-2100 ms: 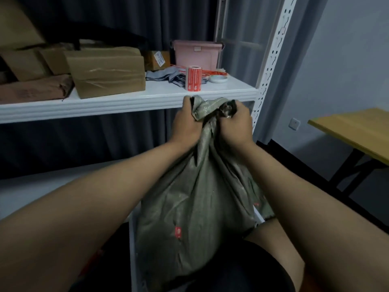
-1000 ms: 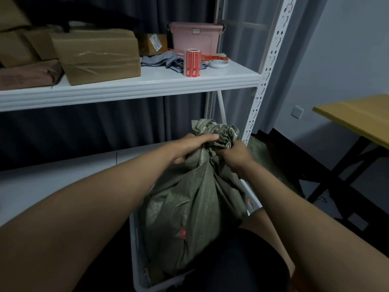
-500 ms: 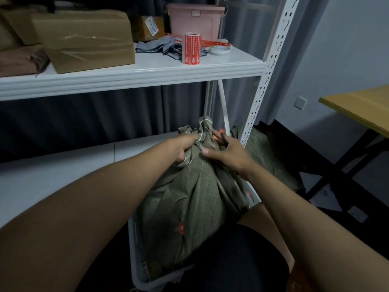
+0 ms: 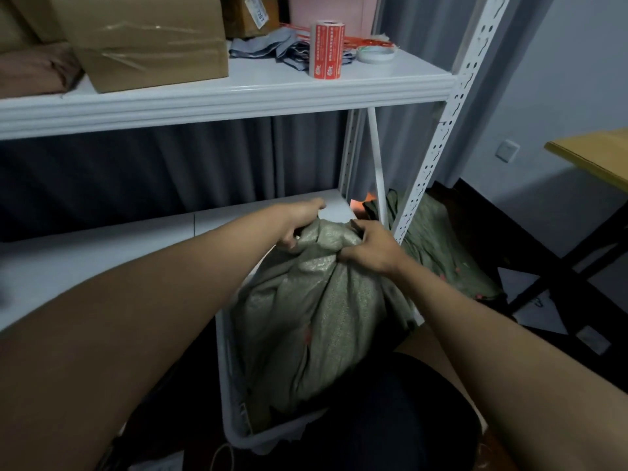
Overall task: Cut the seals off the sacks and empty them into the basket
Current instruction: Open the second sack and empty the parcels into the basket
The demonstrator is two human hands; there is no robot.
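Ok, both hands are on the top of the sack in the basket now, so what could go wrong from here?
1. The sack bulges over the white basket rim, so contents might spill outside when it is emptied.
2. The left hand and right hand bunch the top fabric close together; no cutter is in view, and cutting there could nick fingers.
3. The second sack lies close beside the shelf post and could snag.
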